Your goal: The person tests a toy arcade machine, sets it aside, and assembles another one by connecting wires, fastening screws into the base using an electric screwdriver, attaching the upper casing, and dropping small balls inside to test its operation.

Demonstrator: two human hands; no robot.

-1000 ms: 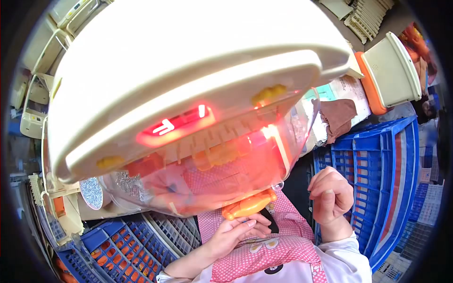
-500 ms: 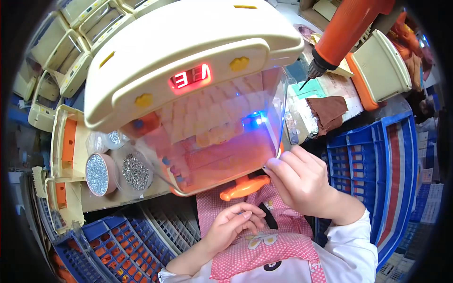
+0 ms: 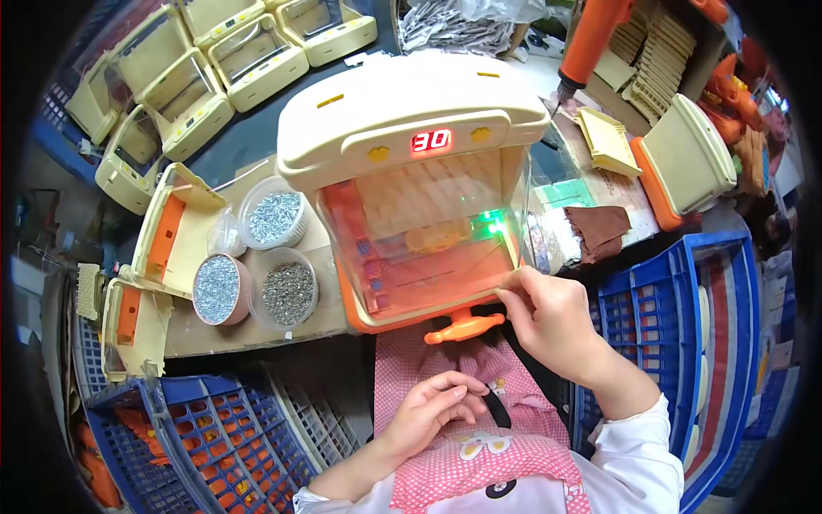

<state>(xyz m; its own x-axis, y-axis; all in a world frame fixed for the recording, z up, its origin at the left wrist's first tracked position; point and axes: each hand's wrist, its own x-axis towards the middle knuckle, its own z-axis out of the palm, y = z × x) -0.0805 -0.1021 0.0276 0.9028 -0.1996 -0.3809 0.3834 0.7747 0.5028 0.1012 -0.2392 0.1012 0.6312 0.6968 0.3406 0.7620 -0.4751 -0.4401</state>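
A cream and orange toy machine (image 3: 411, 128) stands upright at the bench edge, with a clear window, a red display reading 30 and a green light inside. An orange handle (image 3: 464, 326) sticks out at its bottom front. My right hand (image 3: 548, 313) pinches at the lower right corner of the window; what its fingertips hold, if anything, is too small to make out. My left hand (image 3: 438, 409) rests over the pink apron (image 3: 479, 463), below the handle, fingers loosely curled and apart, holding nothing.
Tubs of screws (image 3: 289, 293) stand left of the machine, beside cream shells (image 3: 175, 231). More cream housings (image 3: 257, 60) are at the back left. An orange screwdriver (image 3: 591, 43) hangs at upper right, above a brown cloth (image 3: 599, 231). Blue crates (image 3: 668, 317) flank the seat.
The machine has moved back from the camera and stands more upright. Its display now reads 30 and its light turned from blue to green. My right hand has moved in to the window's corner.
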